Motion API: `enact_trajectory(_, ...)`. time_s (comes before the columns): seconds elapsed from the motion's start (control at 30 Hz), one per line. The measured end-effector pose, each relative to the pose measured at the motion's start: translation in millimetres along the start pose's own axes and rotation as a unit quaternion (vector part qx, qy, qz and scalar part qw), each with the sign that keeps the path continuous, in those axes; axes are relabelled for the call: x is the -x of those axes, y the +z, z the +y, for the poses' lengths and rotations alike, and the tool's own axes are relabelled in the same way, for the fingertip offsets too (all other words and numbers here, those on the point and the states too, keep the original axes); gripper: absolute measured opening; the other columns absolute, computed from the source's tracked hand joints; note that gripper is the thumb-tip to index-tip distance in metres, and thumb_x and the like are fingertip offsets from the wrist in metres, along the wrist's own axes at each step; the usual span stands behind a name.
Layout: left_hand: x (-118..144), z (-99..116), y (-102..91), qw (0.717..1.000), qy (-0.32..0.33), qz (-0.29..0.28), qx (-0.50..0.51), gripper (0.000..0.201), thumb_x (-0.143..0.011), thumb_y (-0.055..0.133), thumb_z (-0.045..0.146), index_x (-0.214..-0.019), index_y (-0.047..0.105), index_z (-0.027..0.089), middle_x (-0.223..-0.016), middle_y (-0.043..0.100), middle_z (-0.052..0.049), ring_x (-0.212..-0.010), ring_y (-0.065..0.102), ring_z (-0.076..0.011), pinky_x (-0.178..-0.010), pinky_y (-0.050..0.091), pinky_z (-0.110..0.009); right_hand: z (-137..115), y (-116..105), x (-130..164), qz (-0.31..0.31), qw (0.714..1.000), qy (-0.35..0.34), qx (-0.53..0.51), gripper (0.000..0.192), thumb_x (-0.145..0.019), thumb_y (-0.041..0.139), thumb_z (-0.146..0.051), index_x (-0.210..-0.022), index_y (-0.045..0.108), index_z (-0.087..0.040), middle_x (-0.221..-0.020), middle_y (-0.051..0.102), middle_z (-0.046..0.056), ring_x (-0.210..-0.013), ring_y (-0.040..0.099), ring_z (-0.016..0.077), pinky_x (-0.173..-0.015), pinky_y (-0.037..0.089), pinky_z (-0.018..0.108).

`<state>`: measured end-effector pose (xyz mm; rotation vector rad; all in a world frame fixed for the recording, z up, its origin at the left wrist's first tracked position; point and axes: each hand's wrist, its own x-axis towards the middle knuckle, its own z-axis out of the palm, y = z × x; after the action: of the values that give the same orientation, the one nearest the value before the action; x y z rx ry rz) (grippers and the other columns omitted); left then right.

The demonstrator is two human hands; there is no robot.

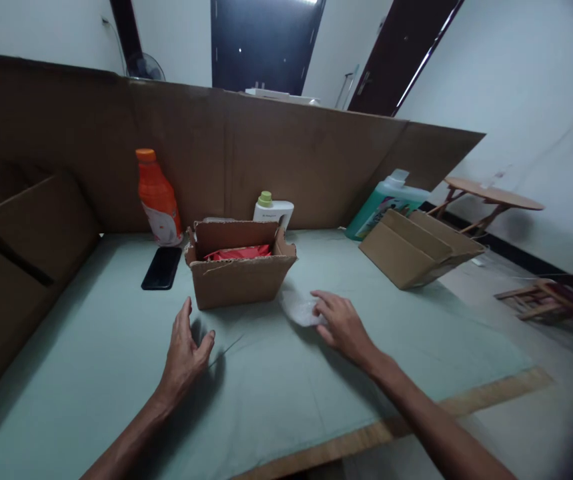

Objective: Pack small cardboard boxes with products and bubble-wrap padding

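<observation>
An open brown cardboard box (233,283) stands mid-table with its flaps up, and a red package (246,253) shows inside it. My left hand (185,353) hovers in front of the box's left corner, fingers stretched and thumb apart, holding nothing. To the right of the box, my right hand (343,327) has its fingers curled over the edge of a whitish, translucent sheet that looks like bubble wrap (297,308). The sheet's other end lies close to the box's lower right corner. Motion blurs it a little.
Left of the box lies a black phone (162,268), with an orange bottle (159,200) behind. A white bottle (273,212) stands behind the box. At right, a green-blue jug (383,203) is behind another carton (406,250). A cardboard wall (291,153) closes the back.
</observation>
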<state>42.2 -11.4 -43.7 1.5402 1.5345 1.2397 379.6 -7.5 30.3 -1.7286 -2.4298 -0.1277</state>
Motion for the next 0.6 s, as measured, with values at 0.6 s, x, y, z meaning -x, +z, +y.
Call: enact_trajectory(0.6,17.2,43.5,45.3,0.957,0.12,-0.163,-0.207,0.043,-0.089,0.053,0.027,-0.13,0.06,0.019,-0.126,0.066,-0.012,-0.118,0.058,-0.0281,-0.105,0.045,-0.047,-57.3,11.8,57.5,-0.032,0.954,-0.168,-0.244,0.033,-0.094,0.058,-0.037,-0.12,0.068,-0.02,-0.14,0.062,0.013,-0.132,0.052,0.0312,-0.105,0.043,0.053)
